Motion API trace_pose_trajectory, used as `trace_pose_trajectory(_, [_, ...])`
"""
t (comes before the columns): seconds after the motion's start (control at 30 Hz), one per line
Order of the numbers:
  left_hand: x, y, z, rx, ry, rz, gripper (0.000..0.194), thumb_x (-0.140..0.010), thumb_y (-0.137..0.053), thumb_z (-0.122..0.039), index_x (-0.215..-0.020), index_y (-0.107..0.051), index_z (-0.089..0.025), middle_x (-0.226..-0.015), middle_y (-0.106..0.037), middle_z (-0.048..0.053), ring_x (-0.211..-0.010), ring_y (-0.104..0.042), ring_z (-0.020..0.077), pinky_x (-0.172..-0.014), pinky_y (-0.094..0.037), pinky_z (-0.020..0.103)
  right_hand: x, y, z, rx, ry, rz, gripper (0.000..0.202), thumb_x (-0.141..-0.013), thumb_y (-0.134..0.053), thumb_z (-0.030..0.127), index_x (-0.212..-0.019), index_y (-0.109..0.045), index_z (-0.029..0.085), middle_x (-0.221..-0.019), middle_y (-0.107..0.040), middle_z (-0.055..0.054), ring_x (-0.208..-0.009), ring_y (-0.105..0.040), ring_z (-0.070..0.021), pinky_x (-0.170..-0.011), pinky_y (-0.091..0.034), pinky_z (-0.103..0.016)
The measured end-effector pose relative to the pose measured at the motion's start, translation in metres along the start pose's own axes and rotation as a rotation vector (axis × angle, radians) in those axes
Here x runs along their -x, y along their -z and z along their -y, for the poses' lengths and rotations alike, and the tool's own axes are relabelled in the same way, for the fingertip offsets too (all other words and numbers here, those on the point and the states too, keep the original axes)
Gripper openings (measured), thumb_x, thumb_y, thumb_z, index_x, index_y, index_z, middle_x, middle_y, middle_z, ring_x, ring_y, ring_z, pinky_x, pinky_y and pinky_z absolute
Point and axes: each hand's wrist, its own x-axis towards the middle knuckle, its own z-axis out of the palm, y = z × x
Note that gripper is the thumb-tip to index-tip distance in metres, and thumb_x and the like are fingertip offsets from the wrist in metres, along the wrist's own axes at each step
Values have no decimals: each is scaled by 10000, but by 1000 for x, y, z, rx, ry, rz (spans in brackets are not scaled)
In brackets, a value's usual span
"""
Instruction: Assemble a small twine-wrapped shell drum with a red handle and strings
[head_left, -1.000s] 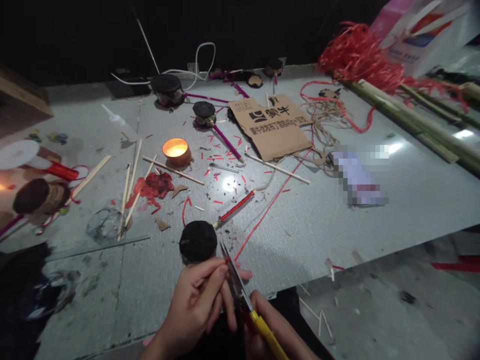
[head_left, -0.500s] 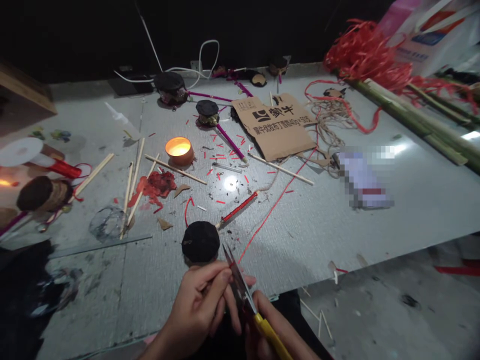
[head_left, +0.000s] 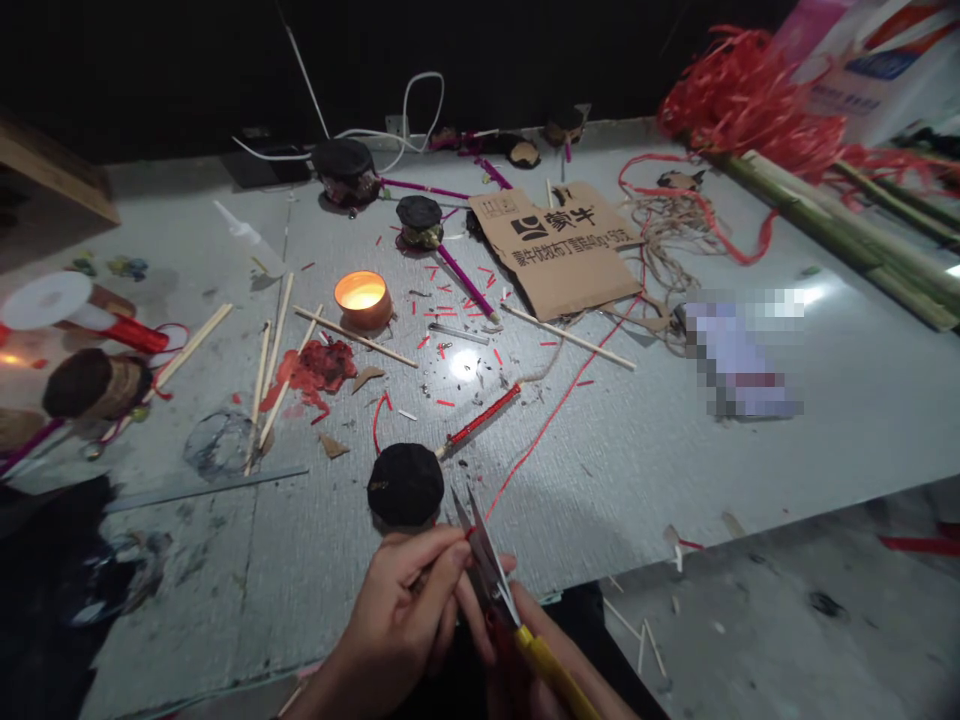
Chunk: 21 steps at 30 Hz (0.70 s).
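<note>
My left hand is closed in a pinch, with a bit of red string showing at its fingertips. That string trails away across the table toward the cardboard. In my right hand is a pair of scissors with yellow handles, its blades a little apart and pointing away from me beside the left fingertips. Just beyond my left hand lies a small drum with a black top. Its stick, partly wrapped in red, points away to the right.
A lit candle burns mid-table near red melted wax and thin wooden sticks. Behind are a printed cardboard piece and more small drums. A blurred phone-like object, bamboo poles and red ribbon lie right.
The scissor blades have spread slightly wider around the red bit at my left fingertips. The whole view has shifted a little; the things on the table stay put.
</note>
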Motion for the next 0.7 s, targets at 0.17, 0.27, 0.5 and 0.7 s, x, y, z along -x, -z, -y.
trace_pose_trajectory(0.17, [0,2,-3,-46,22,-3,663,-1052,-520,-717,-985,-769,-107,-544,-750,116,-322,-406,66,-367,-257,152,-4,-1,30,-118,44,-1,725,-944,-463,906,-1251,-654,277,-1180,-671,-105,-1119,-677,-284,-1070,-578,-459])
trace_pose_trajectory(0.27, [3,3,0,-88,35,-15,625,-1080,-484,-666,-982,-781,-125,-534,-744,93,-319,-412,76,-368,-280,169,-6,-3,46,-155,-1,-15,626,-932,-553,872,-1112,-677,285,-1138,-682,-97,-1083,-679,-274,-1047,-593,-450])
trace_pose_trajectory(0.5, [7,-2,9,-214,-83,-191,433,-1095,-553,-511,-1071,-830,-179,-659,-807,71,-459,-644,126,-488,-517,191,-14,-11,21,-309,4,-271,545,-973,-611,791,-1141,-694,280,-926,-689,-43,-731,-657,-149,-680,-622,-251])
trace_pose_trajectory(0.7, [0,-10,10,-100,-143,-165,443,-1107,-531,-440,-1325,-772,-139,-910,-873,169,-362,-596,81,-367,-459,157,14,46,63,-105,25,-345,509,-970,-648,744,-1232,-664,309,-880,-723,-35,-658,-682,-190,-525,-584,-278])
